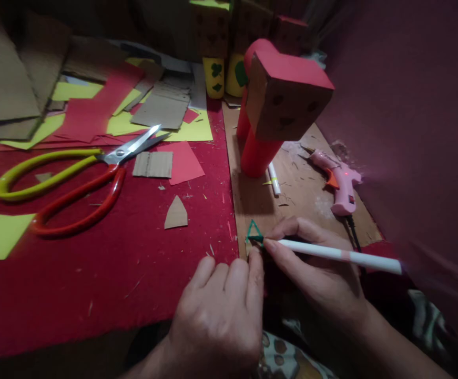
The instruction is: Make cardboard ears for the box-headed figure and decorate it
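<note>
My right hand [317, 263] pinches a white felt-tip marker [331, 250], whose green tip touches a small cardboard piece [254, 234] at the near edge of the cardboard sheet. A green line runs along that piece's pointed outline. Fingers curled, my left hand [223, 302] presses the lower end of the piece with a fingertip. To the left, a similar pointed cardboard cutout [176, 213] lies on the red cloth. Beyond the marker stands a red figure with a box-shaped cardboard head [287, 100] and a drawn face.
Open scissors [120, 153] with yellow and red handles lie left, by a cardboard square [152, 164]. A pink glue gun [343, 181] rests at right, its cord trailing nearer. Paper and cardboard scraps [90, 113] pile up far left. Yellow figures [214, 79] stand behind.
</note>
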`<action>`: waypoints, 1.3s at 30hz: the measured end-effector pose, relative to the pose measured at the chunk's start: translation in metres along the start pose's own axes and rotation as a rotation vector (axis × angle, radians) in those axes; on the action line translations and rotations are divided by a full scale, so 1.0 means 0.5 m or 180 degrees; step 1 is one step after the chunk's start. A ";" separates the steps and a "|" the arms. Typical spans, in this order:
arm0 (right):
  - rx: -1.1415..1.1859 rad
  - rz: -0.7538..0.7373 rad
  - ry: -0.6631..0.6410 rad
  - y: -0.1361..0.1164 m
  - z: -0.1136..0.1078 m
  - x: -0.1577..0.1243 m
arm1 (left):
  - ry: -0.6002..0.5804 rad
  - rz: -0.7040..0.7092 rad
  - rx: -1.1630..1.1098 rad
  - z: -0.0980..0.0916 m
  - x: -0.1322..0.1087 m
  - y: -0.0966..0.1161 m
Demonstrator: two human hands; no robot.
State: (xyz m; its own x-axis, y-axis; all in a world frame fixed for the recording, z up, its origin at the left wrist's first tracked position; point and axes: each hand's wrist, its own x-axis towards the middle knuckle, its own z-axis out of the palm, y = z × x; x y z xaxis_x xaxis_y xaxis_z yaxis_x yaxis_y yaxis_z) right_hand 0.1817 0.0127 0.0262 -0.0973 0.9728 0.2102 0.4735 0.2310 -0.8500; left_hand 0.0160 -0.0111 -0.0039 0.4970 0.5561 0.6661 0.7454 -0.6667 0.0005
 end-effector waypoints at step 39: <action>-0.0003 0.0031 0.0059 0.002 0.000 0.001 | -0.0110 0.0039 -0.0020 -0.001 0.000 -0.002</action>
State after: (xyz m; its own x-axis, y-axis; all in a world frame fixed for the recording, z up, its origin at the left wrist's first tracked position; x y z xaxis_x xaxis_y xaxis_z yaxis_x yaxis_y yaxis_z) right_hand 0.1821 0.0133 0.0252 -0.0764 0.9745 0.2108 0.4752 0.2214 -0.8515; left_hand 0.0153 -0.0106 -0.0035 0.5212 0.5645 0.6401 0.7363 -0.6767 -0.0027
